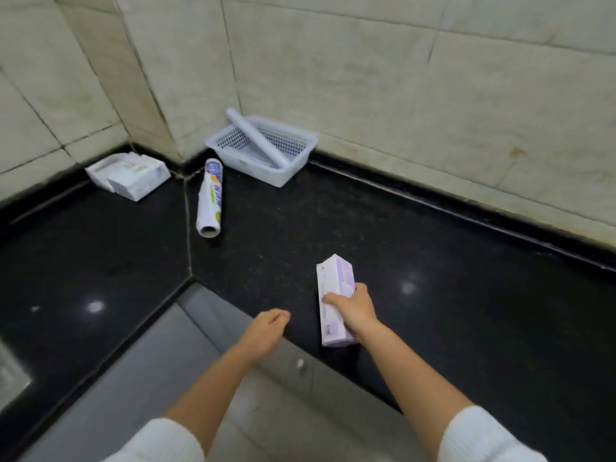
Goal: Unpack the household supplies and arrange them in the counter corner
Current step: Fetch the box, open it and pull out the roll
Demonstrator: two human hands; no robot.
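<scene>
Head-worn view — down onto counter [333,228]

Soft, even overhead light is bouncing off the black tabletop [433,261] in small white glare spots, while wide-angle distortion is bending the tile lines and everything is looking slightly blurred.

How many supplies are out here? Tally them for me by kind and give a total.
Rolls: 2, the printed roll lying on the counter and the plain white roll leaning in the basket.
Boxes: 1, the purple box held in the right hand.
White packs: 1 stack by the left wall; the count inside is unclear.
Baskets: 1, the white basket.
Total: 5
</scene>
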